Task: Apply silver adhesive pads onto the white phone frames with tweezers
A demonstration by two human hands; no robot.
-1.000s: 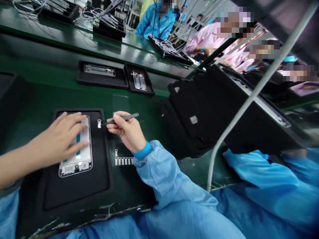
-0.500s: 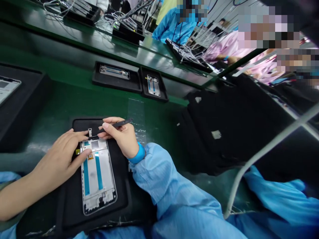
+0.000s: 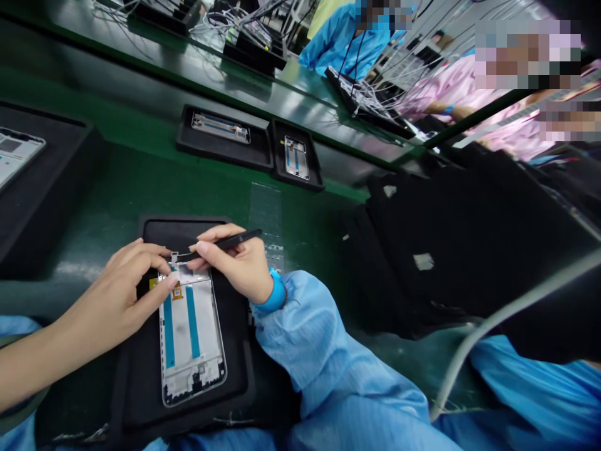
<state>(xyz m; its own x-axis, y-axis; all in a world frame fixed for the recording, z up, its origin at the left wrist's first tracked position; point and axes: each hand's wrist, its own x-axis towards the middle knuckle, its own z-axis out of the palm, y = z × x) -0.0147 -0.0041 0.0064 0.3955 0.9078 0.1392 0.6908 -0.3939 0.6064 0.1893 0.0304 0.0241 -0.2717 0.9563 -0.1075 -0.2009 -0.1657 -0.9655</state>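
Pinching tweezers (image 3: 240, 238), the right hand (image 3: 237, 262) overhangs a silvery, blue-striped frame (image 3: 206, 329), the left hand's (image 3: 131, 285) grip unclear.

Right fingers (image 3: 216, 257) hold tweezers (image 3: 240, 239) by the phone frame (image 3: 207, 332) that left fingers (image 3: 149, 305) touch.

Electronics factory: tangled cables (image 3: 369, 101), smocked workers (image 3: 328, 42)

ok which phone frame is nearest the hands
The phone frame in the near tray, with left hand and right hand at its far end; the left-edge frame and two back frames lie farther off.
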